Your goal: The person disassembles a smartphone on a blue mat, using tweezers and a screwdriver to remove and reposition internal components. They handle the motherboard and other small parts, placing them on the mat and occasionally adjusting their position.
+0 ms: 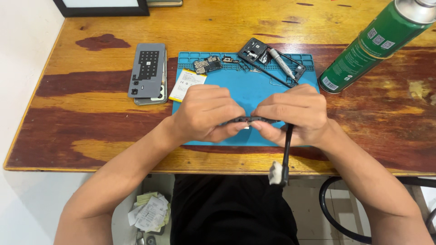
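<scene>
Right of the blue mat (254,93) — a green spray can (370,45) lying tilted, white label patches on its side. Over the mat's near edge, left hand (206,113) and right hand (297,113) pinching a thin dark strip (250,120) between fingertips — possibly a phone part; black brush (286,154) tucked in the right.

Mat (254,93) reads solid blue, set on a table (91,131) of orange-brown wood with dark reddish stains in streaks. Near the table's far right corner I note a green can (363,50) with a silver top. Left of the mat, a grey panel (146,68) carries a black dotted grid. A thin dark strip (250,120) and a black tool (287,149), white at its tip.
</scene>
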